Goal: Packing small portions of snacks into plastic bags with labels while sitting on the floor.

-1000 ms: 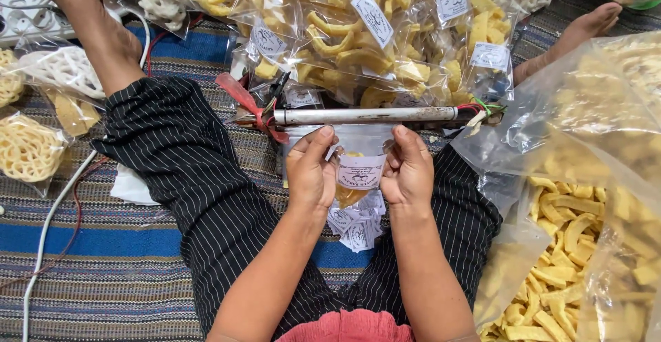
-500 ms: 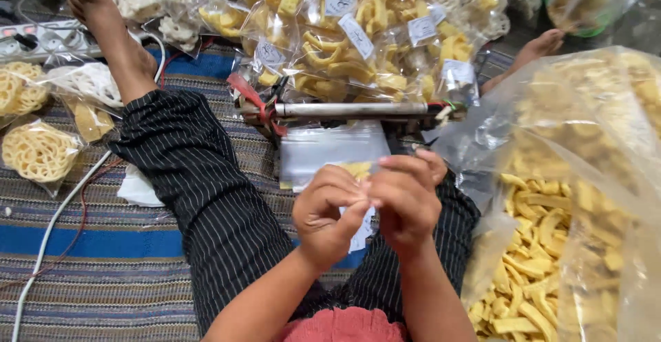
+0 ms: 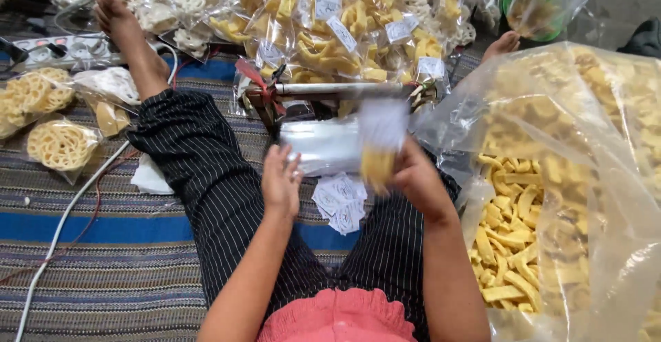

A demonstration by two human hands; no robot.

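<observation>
Half a second ago both hands pinched together mid-frame; now the right hand [image 3: 418, 180] grips a small clear plastic packet of yellow snack sticks [image 3: 381, 146], blurred, centre frame, while the left hand [image 3: 281, 180] hangs spread, empty

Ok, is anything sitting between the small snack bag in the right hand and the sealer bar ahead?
Nothing visible does. The right hand holds the small snack bag, blurred, just short of the sealer bar. The left hand is open beside it, off that path.
</observation>
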